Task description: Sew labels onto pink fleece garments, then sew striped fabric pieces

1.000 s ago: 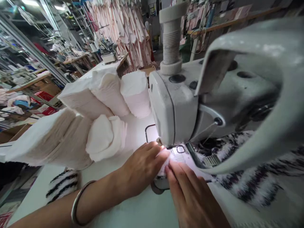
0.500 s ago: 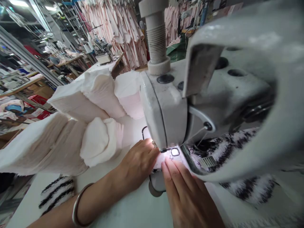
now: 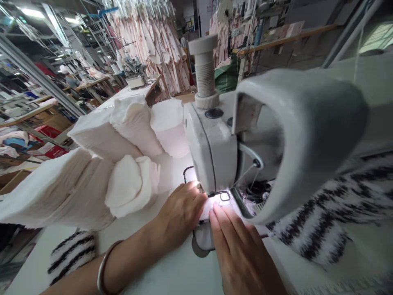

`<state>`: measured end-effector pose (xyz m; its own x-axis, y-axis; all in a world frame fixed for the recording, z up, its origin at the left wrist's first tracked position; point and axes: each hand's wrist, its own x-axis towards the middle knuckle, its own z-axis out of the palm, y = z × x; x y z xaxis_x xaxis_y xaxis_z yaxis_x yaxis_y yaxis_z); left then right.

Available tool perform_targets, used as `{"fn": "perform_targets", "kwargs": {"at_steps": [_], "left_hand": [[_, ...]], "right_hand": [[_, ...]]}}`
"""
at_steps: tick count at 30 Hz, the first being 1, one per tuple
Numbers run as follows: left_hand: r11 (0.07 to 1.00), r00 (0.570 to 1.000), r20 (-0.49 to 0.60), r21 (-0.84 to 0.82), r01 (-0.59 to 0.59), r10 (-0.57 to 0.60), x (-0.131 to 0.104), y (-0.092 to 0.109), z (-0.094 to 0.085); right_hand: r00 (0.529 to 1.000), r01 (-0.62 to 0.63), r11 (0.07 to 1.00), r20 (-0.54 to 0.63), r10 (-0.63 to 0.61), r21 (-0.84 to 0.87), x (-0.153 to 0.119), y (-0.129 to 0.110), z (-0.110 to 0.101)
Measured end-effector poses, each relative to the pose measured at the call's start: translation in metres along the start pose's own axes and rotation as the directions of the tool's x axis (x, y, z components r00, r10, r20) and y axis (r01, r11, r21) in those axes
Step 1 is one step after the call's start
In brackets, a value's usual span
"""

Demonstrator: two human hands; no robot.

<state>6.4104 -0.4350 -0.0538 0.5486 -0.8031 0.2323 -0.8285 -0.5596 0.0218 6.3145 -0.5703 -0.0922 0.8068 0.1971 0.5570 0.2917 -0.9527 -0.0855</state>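
A sewing machine (image 3: 211,151) stands in front of me, its lamp lighting the needle area. A small piece of pale fabric (image 3: 206,214) lies under the presser foot. Left of the needle, my left hand (image 3: 181,211) has its fingers bent and closed together on the fabric's edge; the fingertips are partly hidden by the machine head. My right hand (image 3: 239,250) lies flat in front of the foot, fingers stretched out, the tips touching the fabric. A metal bangle (image 3: 104,266) is on my left wrist.
Stacks of white fleecy pieces (image 3: 129,184) stand left of the machine. A black-and-white striped fluffy piece (image 3: 73,252) lies by my left forearm; more striped fluffy fabric (image 3: 310,229) is at right. Pink garments (image 3: 150,45) hang behind.
The view has shifted back and rightward, so the machine looks smaller and more striped fabric shows at right. Both hands stay nearly in place at the fabric.
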Motion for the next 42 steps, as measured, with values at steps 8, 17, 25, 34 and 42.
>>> {"fn": "perform_targets", "kwargs": {"at_steps": [8,17,25,34,42], "left_hand": [[0.995,0.977,-0.203,-0.054,-0.078,0.065,-0.006,-0.002,0.010],[0.953,0.976,0.124,-0.269,-0.139,0.178,-0.006,-0.009,-0.038],[0.888,0.960,0.067,-0.403,-0.222,0.271,-0.010,-0.018,-0.030],[0.932,0.972,0.135,-0.336,-0.138,0.192,-0.012,-0.012,-0.031],[0.933,0.984,0.033,-0.325,-0.154,0.174,-0.011,-0.008,-0.024]], "right_hand": [[0.999,0.008,0.999,0.045,-0.006,-0.034,-0.006,0.001,-0.002],[0.999,0.029,0.995,0.028,-0.026,-0.096,-0.012,-0.014,-0.006],[0.995,-0.046,0.996,0.082,0.052,-0.072,-0.007,-0.020,-0.002],[0.997,0.007,0.999,0.078,-0.003,-0.051,-0.007,-0.006,-0.004],[1.000,0.006,0.998,-0.026,-0.004,0.059,-0.001,0.005,-0.004]]}}
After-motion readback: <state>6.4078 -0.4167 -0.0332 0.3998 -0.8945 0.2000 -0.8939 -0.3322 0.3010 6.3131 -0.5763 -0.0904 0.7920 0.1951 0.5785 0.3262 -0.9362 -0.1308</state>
